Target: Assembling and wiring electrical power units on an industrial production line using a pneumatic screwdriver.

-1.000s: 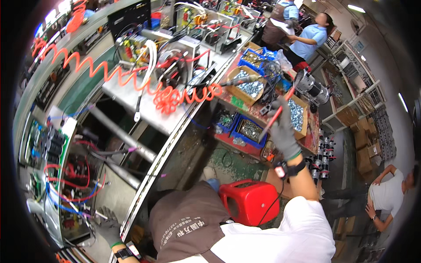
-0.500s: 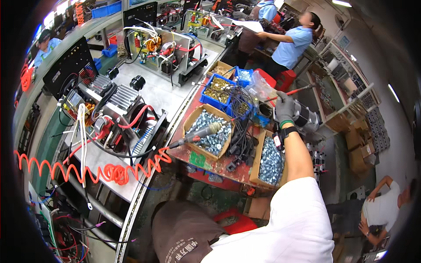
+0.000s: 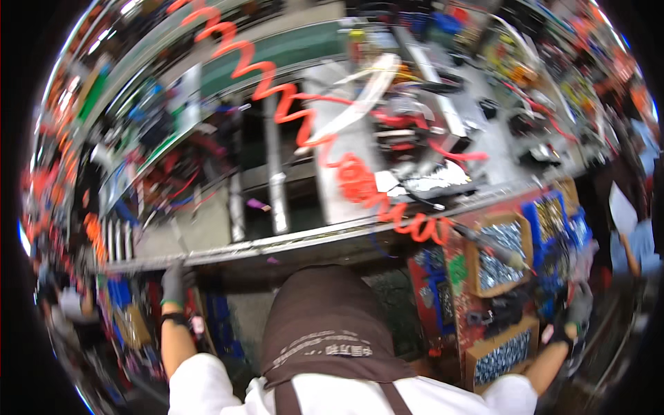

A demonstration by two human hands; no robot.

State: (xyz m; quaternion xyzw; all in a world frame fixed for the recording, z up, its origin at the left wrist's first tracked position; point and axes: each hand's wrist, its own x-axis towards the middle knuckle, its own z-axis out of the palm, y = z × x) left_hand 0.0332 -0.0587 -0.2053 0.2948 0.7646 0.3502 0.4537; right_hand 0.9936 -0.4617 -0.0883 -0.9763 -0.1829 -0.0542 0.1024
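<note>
My left hand (image 3: 173, 285), in a grey glove, is by the metal edge rail (image 3: 277, 243) of the workbench on the left. Blur hides its fingers and whether they touch the rail. At the far right, my gloved right hand (image 3: 579, 306) is beside the parts table, close to a tangle of dark cables (image 3: 550, 266). Its fingers are smeared too, and anything in them is hidden. An electric or air screwdriver (image 3: 494, 247) lies across a cardboard box of silvery screws (image 3: 499, 266), and a coiled orange hose (image 3: 356, 178) runs near its tail.
Blue bins (image 3: 550, 220) of brass-coloured parts and another box of screws (image 3: 501, 356) stand on the red table. Open machine units (image 3: 408, 131) with loose wires sit on the bench. A person in light blue (image 3: 640, 245) holds a white sheet at the right.
The view has swung left and is blurred. My left hand has come into sight at the bench rail. My right hand stays beside the parts table, now at the far right of the picture.
</note>
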